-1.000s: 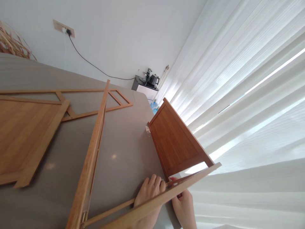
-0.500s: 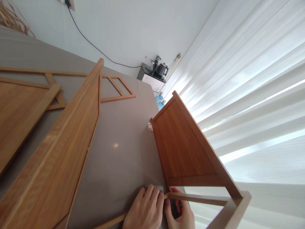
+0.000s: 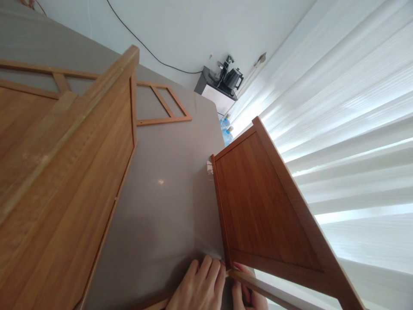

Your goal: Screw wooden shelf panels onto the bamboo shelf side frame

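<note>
At the bottom edge, my left hand [image 3: 200,285] lies with bent fingers over the end of a wooden rail [image 3: 156,302] close to the table top. Its fingertips reach the lower corner of an upright wooden side panel [image 3: 264,206]. My right hand [image 3: 249,293] is just to the right, its fingers curled round that panel's lower leg [image 3: 258,289] at the joint. Part of the right hand is hidden behind the wood. A second upright wooden panel [image 3: 106,150] stands on the left, apart from both hands.
The grey table [image 3: 161,206] carries a flat ladder-like wooden frame [image 3: 164,102] and another wooden panel [image 3: 22,112] at the left. Beyond its far edge stand a black kettle [image 3: 232,80] on a small cabinet and blue-tinted bottles [image 3: 227,136]. White curtains [image 3: 355,129] hang at the right.
The view has shifted a little, so the left panel looms larger and the right panel's leg runs out of frame. Both hands stay at the same joint.
</note>
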A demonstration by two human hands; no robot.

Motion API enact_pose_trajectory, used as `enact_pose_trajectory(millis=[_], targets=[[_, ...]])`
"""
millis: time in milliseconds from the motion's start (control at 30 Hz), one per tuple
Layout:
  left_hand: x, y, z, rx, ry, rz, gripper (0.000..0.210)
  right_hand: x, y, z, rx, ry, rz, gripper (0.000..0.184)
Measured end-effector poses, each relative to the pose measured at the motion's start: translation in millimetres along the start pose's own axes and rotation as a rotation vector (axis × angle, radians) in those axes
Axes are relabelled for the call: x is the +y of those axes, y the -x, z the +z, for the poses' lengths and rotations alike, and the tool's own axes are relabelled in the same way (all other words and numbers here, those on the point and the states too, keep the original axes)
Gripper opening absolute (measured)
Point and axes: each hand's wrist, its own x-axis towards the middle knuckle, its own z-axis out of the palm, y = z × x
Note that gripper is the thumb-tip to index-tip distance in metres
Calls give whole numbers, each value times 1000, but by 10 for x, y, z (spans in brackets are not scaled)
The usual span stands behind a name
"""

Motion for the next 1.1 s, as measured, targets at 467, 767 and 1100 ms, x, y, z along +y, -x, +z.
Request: enact_pose_trajectory(millis=[467, 767, 1100], targets=[[45, -47, -103, -71, -58, -60, 47, 92, 65, 34, 72, -44, 89, 45], [16, -39, -66, -28, -46, -37, 48, 28, 26, 34, 30, 83, -12, 44], [37, -70, -149, -69, -35, -36, 48, 67, -55, -98, -112, 54, -107, 41]])
